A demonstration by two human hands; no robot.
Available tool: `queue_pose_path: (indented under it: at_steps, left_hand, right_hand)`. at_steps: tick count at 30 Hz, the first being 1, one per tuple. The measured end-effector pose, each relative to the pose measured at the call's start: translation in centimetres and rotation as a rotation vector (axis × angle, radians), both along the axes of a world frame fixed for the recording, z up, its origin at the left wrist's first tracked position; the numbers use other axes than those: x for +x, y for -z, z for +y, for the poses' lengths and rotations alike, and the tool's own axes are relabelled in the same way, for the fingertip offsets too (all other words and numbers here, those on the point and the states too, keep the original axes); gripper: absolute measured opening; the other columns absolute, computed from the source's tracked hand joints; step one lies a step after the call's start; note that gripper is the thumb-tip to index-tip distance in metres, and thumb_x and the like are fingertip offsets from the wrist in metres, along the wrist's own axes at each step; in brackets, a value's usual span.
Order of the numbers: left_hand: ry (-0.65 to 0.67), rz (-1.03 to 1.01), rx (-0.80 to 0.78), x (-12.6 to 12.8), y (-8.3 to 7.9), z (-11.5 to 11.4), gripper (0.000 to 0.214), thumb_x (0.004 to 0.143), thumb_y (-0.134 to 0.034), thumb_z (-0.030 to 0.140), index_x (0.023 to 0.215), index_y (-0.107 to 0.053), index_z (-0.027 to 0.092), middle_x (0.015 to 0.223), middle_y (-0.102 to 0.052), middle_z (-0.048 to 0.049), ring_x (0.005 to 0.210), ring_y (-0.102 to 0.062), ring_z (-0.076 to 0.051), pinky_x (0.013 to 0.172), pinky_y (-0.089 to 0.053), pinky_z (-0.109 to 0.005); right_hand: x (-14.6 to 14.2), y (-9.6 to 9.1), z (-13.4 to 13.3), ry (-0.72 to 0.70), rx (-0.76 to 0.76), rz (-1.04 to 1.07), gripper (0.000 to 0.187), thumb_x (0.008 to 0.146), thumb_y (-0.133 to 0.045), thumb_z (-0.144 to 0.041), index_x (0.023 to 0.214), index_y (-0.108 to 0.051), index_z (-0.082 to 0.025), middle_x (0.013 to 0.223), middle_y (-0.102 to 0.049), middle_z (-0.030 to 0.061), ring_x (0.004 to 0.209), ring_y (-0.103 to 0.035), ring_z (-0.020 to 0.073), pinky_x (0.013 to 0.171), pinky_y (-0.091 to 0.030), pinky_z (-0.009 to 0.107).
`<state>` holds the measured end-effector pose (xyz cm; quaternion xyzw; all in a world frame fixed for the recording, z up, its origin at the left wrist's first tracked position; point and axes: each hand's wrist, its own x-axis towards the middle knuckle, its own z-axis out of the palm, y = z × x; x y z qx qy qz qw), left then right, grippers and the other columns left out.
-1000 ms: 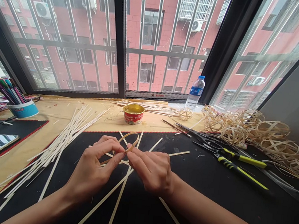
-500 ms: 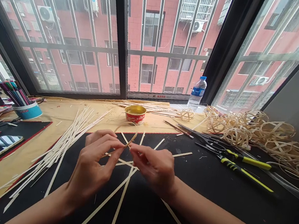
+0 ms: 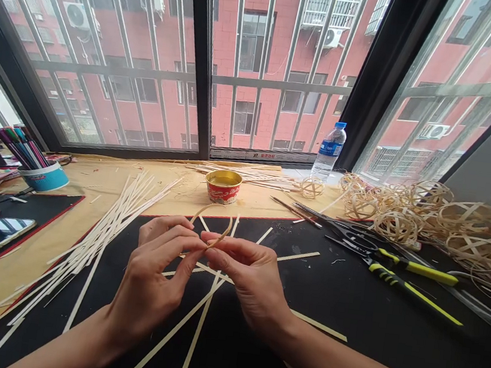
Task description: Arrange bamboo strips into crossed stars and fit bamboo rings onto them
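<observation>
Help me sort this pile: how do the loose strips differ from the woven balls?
The loose strips lie straight and flat in a fan; the woven balls curve into round, open cages. The strips lie separate; the balls' bands cross. Both are pale.

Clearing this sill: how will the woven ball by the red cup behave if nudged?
Mostly gaps, the woven strip ball is probably light for its size. Being round, it would likely roll. Its thin strips look springy, likely flexing when pressed.
</observation>
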<state>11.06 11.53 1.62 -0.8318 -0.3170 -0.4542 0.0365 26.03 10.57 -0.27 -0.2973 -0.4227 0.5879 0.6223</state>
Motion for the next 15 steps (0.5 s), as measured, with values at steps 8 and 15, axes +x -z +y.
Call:
queue_pose_path:
  at_steps: [8, 15]
  left_hand:
    - [0.14, -0.178, -0.309, 0.06, 0.04, 0.11, 0.013, 0.086, -0.06, 0.014, 0.085, -0.066, 0.025, 0.089, -0.069, 0.0006, 0.1, -0.056, -0.018, 0.084, -0.049, -0.032]
    - [0.171, -0.277, -0.439, 0.0, -0.27, -0.3, 0.01, 0.083, -0.064, 0.019, 0.082, -0.07, 0.026, 0.096, -0.071, -0.0009, 0.098, -0.061, -0.019, 0.084, -0.052, -0.031]
  right_hand:
    - [-0.21, 0.43, 0.15, -0.082, 0.019, 0.058, 0.007, 0.07, -0.078, -0.024, 0.077, -0.077, -0.023, 0.1, -0.074, 0.0028, 0.09, -0.063, 0.0155, 0.071, -0.047, 0.023]
    - [0.12, 0.68, 0.56, -0.231, 0.112, 0.081, 0.007, 0.076, -0.073, -0.025, 0.083, -0.075, -0.024, 0.111, -0.068, 0.0009, 0.094, -0.06, 0.0136, 0.07, -0.048, 0.021]
